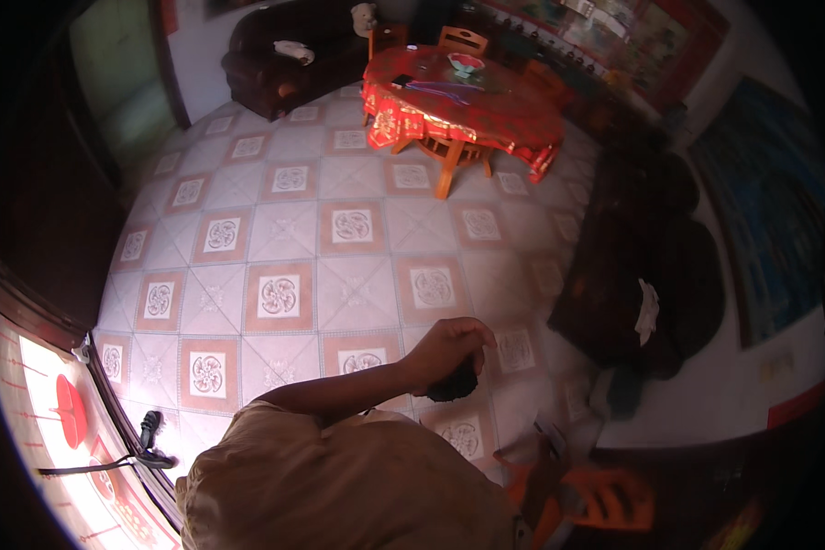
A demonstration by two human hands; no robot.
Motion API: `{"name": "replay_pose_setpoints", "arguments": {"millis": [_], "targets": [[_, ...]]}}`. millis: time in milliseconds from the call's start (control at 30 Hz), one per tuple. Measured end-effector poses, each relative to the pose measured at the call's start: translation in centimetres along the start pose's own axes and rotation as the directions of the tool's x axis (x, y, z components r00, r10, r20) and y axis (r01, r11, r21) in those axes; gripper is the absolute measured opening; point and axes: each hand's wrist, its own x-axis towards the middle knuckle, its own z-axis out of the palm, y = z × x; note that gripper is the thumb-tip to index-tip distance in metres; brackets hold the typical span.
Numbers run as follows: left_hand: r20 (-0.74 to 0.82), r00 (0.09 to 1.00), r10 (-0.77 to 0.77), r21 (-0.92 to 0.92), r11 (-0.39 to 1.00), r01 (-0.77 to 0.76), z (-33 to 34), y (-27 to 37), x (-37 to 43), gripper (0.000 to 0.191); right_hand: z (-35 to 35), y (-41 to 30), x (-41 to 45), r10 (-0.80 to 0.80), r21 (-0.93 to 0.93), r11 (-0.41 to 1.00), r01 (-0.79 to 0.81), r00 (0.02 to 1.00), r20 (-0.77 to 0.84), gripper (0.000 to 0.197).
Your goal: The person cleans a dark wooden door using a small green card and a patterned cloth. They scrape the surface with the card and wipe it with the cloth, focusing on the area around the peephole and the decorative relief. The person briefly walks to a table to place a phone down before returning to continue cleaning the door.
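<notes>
My left hand (452, 350) reaches across in front of my body, its fingers curled over a dark, rough-textured thing (454, 386). Most of that thing lies under the hand, so I cannot tell what it is. In the shade at the lower right, my right hand (544, 459) looks blurred. A thin flat thing (551, 437), pale with a dark edge, sticks out from its fingers. Right beside that arm stands an orange wooden chair (612, 500). Patterned floor tiles (280, 295) spread out before me.
A round table with a red cloth (412, 124) stands ahead, with a bowl (466, 64) on it. Dark sofas (275, 75) line the far left and the right (684, 295). Black sandals (152, 440) lie by the bright doorway (48, 405) at left.
</notes>
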Motion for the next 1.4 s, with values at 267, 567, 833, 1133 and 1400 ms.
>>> {"name": "replay_pose_setpoints", "arguments": {"millis": [267, 567, 833, 1133, 1400], "targets": [[-0.116, 0.984, 0.133, -0.001, 0.991, -0.134, -4.8, 0.4, 11.3, 0.017, 5.3, -0.9, 13.2, -0.123, -0.003, 0.992, 0.127, 0.969, 0.214, 0.026], [-0.353, 0.884, 0.307, 0.059, 0.95, -0.306, -9.9, 4.7, 18.3, 0.017, 13.4, -7.4, 30.0, -0.51, 0.305, 0.86, 0.41, 0.643, 0.571, 0.03], [-0.427, 0.861, 0.276, -0.04, 0.946, -0.323, -13.7, 9.9, 25.1, 0.019, 26.6, -12.6, 39.0, -0.543, 0.48, 0.803, 0.353, 0.101, 0.834, 0.027], [-0.265, 0.868, 0.419, -0.123, 0.879, -0.461, -22.8, 17.6, 37.6, 0.02, 39.3, -19.5, 47.3, -0.328, 0.27, 0.89, 0.367, 0.106, 0.939, 0.035], [-0.13, 0.84, 0.527, 0.207, 0.843, -0.497, -30.4, 20.7, 51.7, 0.021, 42.1, -20.9, 58.7, -0.146, 0.095, 0.987, 0.132, 0.472, 0.869, 0.035]]}}
